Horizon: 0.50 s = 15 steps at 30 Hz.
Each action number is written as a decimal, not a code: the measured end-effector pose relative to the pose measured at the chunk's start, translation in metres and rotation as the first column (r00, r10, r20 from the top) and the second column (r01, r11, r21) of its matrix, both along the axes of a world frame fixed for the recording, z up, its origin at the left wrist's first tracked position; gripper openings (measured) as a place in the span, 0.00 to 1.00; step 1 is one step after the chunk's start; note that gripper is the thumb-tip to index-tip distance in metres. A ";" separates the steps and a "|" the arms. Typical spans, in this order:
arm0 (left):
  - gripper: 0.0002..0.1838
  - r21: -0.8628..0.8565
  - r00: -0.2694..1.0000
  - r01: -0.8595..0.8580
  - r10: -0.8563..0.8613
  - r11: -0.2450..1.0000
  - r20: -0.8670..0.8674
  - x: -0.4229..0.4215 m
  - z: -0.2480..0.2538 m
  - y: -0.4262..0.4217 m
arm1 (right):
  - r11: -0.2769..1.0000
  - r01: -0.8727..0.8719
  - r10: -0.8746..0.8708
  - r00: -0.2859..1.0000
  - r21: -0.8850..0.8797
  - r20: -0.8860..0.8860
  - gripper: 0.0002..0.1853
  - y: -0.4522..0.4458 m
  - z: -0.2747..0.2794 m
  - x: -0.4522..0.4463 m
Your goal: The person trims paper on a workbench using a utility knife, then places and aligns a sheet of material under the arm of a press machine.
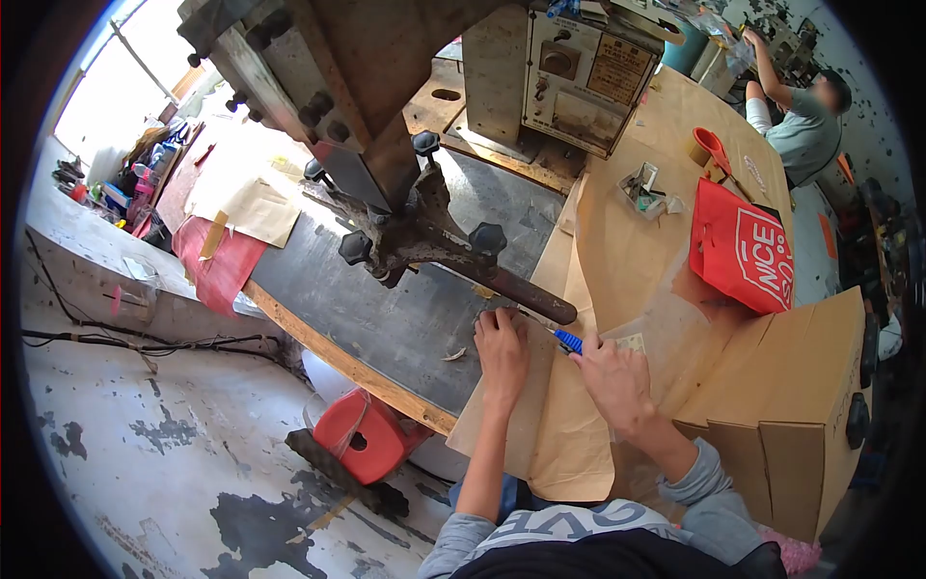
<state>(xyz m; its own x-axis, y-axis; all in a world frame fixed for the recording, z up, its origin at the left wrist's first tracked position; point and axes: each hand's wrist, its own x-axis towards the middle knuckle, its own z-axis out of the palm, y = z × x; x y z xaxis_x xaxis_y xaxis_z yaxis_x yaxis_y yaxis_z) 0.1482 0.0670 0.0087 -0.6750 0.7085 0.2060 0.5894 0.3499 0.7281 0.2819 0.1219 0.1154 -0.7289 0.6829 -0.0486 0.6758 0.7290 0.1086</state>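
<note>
Over desk [415,333], just beside bar [535,297]: blue tool [568,341]! Right hand's [619,381] grip wraps it, far end towards left hand [503,355]; that grip curls down, can't tell on what. Brown paper [569,425] between forearms.

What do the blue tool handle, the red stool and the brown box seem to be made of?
Blue tool handle: probably plastic, perhaps rubbery; bright and ridged. Red stool: likely moulded plastic, smooth, with a rounded central hole. Brown box: apparently cardboard, matte, with flat, folded panels.
</note>
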 end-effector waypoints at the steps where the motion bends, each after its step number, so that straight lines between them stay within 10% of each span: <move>1: 0.15 0.006 1.000 -0.011 0.011 1.000 -0.019 0.002 0.001 0.000 | 1.000 0.005 -0.005 1.000 0.011 0.016 0.17 -0.001 -0.002 -0.002; 15: 0.15 0.042 0.997 -0.043 0.046 0.998 -0.061 0.006 -0.003 -0.004 | 0.997 -0.037 0.031 0.996 0.067 0.087 0.17 0.003 -0.019 -0.016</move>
